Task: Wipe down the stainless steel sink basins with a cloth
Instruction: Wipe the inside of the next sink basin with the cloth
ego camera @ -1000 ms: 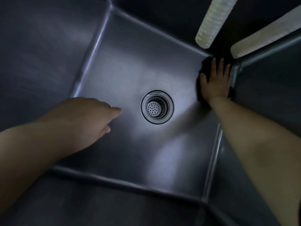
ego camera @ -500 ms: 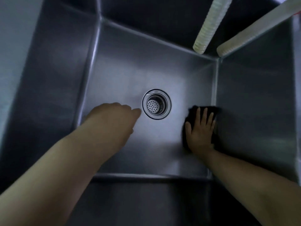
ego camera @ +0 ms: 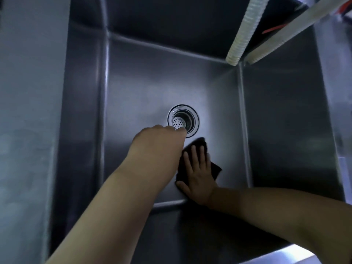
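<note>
I look down into a deep stainless steel sink basin (ego camera: 144, 82) with a round drain strainer (ego camera: 183, 120) in the middle of its floor. A dark cloth (ego camera: 214, 168) lies flat on the floor just below the drain. My right hand (ego camera: 198, 172) presses on it with straight, spread fingers. My left hand (ego camera: 160, 143) hangs over the floor with its fingertips at the drain's lower left rim, holding nothing; its fingers are seen from behind and look loosely curled.
Two pale ribbed hoses (ego camera: 245, 29) (ego camera: 297, 25) hang in from the top right, ending above the basin's far right corner. Steel walls rise on all sides; the left rim (ego camera: 28, 111) is broad and flat.
My right hand has slid the cloth from the far right corner along the right wall, then left across the floor to below the drain. My left hand has moved right, up to the drain.
</note>
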Available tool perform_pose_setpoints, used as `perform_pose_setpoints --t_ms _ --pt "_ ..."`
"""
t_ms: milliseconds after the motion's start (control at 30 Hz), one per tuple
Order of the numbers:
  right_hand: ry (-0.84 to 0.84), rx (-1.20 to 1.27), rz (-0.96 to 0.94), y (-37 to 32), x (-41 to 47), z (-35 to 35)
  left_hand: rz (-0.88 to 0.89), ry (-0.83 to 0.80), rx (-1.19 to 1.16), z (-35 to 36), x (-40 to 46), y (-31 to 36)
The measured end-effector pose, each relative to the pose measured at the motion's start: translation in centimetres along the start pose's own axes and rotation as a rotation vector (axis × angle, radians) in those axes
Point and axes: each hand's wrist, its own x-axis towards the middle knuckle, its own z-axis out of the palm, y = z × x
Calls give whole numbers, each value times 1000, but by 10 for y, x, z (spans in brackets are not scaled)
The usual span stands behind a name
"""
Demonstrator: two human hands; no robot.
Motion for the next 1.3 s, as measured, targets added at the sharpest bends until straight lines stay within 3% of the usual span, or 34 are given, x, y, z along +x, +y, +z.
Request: perform_pose_setpoints --t_ms 233,333,400,500,767,833,1000,1133,1300 --pt "47 -44 -593 13 44 0 -3 -51 21 0 2 -4" --pt "104 -66 -700 34 63 -6 -15 -61 51 -1 3 -6" --pt "92 -59 -604 47 69 -12 -12 -39 85 -1 2 -9" --pt "65 24 -310 64 67 -25 -16 -19 119 -3 0 -15" --pt "-184 38 145 106 28 -72 -121 -140 123 -13 -7 -15" --pt "-207 197 272 114 11 -93 -115 -167 153 -20 -16 -12" --pt "-58 557 495 97 -27 -146 -154 -147 119 -52 -53 2" --pt "39 722 518 45 -48 -192 -190 -110 41 -78 -88 23" --pt "76 985 296 -42 -62 -251 -167 0 -59 -104 -118 45"
